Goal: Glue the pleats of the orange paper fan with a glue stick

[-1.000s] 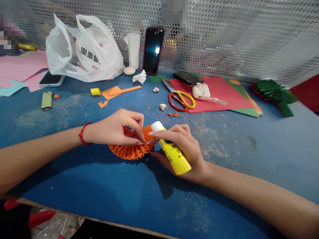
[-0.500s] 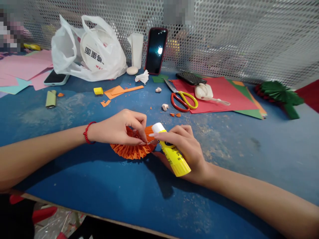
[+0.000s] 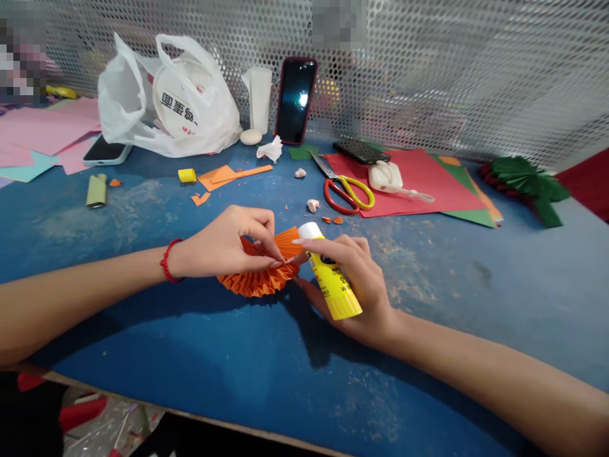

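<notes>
An orange pleated paper fan [image 3: 257, 284], opened into a rounded shape, is held just above the blue table. My left hand [image 3: 233, 244], with a red cord bracelet at the wrist, is closed on it, thumb and index finger pinching an edge near its right side. My right hand [image 3: 359, 279] is closed around a yellow glue stick [image 3: 335, 289], tilted with its white end up and to the left. Its fingertips also reach the fan's right edge; the thumb is partly hidden behind the glue stick.
Beyond my hands lie scissors [image 3: 349, 193], red paper [image 3: 419, 190], orange paper scraps [image 3: 216, 178] and a yellow cap [image 3: 187, 175]. A white plastic bag [image 3: 137, 130] and an upright phone [image 3: 297, 101] stand before the perforated metal screen [image 3: 428, 76]. A green pleated paper piece [image 3: 528, 181] rests at right.
The fan's upper right part now shows more, spread upward beside the glue stick. Both hands remain on the fan, and the glue stick has shifted slightly up.
</notes>
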`<state>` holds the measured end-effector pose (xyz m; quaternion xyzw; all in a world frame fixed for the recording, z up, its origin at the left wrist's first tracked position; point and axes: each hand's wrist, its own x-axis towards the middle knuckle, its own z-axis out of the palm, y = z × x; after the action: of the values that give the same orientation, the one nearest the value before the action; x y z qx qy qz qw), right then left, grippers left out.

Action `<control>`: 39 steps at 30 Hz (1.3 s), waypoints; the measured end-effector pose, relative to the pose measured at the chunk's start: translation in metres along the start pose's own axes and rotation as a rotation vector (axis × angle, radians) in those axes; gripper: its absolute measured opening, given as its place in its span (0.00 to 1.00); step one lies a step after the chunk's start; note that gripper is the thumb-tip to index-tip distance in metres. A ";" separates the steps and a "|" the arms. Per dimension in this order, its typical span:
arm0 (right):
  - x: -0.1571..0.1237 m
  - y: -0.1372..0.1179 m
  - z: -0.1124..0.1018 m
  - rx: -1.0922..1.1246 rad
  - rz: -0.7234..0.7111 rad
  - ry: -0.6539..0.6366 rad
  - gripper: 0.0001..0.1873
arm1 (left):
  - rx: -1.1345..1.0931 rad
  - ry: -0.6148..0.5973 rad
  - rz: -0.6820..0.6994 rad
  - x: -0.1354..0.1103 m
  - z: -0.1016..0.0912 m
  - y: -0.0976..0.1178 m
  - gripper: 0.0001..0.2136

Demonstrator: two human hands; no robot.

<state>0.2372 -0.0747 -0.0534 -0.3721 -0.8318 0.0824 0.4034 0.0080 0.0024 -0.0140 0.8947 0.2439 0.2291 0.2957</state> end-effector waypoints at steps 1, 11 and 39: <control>0.000 0.000 0.000 0.000 -0.004 0.002 0.33 | -0.004 0.003 -0.003 0.000 0.000 0.000 0.03; 0.002 -0.002 -0.001 -0.047 -0.058 0.080 0.28 | -0.021 0.005 -0.001 -0.001 0.001 0.004 0.02; 0.000 0.009 0.002 -0.057 -0.086 0.294 0.20 | 0.012 0.214 -0.024 -0.005 0.013 0.017 0.03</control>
<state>0.2409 -0.0674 -0.0586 -0.3558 -0.7808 -0.0142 0.5134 0.0162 -0.0183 -0.0137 0.8640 0.2860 0.3185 0.2652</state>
